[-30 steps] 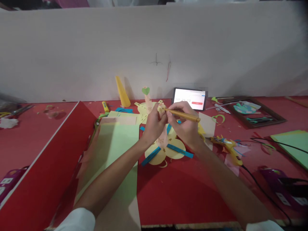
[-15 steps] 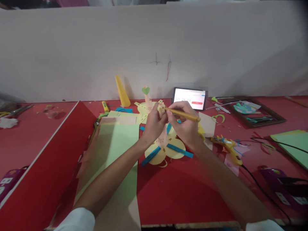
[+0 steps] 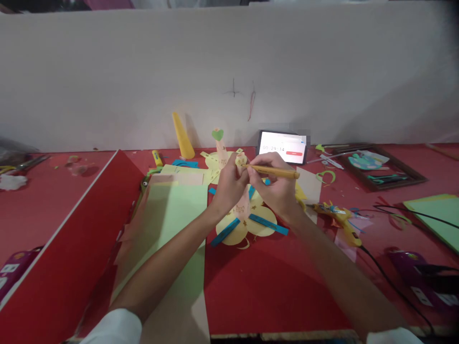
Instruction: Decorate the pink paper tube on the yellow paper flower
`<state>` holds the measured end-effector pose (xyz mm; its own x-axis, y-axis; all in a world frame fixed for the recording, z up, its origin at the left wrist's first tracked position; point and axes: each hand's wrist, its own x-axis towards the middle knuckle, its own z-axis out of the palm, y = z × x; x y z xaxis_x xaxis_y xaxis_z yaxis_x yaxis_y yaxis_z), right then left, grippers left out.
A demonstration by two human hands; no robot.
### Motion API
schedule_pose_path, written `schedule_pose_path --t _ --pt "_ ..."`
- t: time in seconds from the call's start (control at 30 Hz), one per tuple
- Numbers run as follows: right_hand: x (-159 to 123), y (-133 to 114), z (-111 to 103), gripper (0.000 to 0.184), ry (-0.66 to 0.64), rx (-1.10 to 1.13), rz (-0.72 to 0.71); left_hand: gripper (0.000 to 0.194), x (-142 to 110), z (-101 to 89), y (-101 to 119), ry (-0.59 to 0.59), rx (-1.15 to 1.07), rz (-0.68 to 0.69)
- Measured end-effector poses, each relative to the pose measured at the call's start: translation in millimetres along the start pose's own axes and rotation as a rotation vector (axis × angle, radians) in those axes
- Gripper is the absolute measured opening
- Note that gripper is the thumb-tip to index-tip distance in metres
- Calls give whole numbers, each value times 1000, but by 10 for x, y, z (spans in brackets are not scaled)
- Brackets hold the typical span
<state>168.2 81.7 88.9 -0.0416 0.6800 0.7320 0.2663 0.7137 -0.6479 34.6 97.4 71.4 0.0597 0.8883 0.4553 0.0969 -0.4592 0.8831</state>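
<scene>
My left hand (image 3: pixel 231 184) is closed on a small pale yellow paper piece (image 3: pixel 241 159) with brown markings, at the top of a pink paper tube (image 3: pixel 242 206). In my right hand (image 3: pixel 274 184) is a golden-brown pen (image 3: pixel 276 170), its tip touching or very near the yellow piece. Below both hands lies a pale yellow flower-shaped paper base (image 3: pixel 263 224) with small stars and blue strips (image 3: pixel 268 224) across it. Behind my left hand stands a similar pink tube (image 3: pixel 221 152) topped by a green heart (image 3: pixel 217 134).
A yellow cone (image 3: pixel 183 136) and a phone with a timer (image 3: pixel 282 147) stand along the white wall. Green paper sheets (image 3: pixel 175 210) lie at left beside a red upright board (image 3: pixel 71 239). To the right are a yellow glue gun (image 3: pixel 346 227) with its cord and a dark frame (image 3: pixel 398 184).
The pen and my right fingers have shifted very slightly. More of the yellow piece's marked face shows now. My left hand stays in nearly the same place.
</scene>
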Motion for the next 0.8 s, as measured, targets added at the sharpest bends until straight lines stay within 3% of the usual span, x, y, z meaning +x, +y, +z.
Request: schedule_pose_path --t 0.8 --pt "8 6 -1 4 -17 -49 -39 29 1 -3 4 -4 -5 12"
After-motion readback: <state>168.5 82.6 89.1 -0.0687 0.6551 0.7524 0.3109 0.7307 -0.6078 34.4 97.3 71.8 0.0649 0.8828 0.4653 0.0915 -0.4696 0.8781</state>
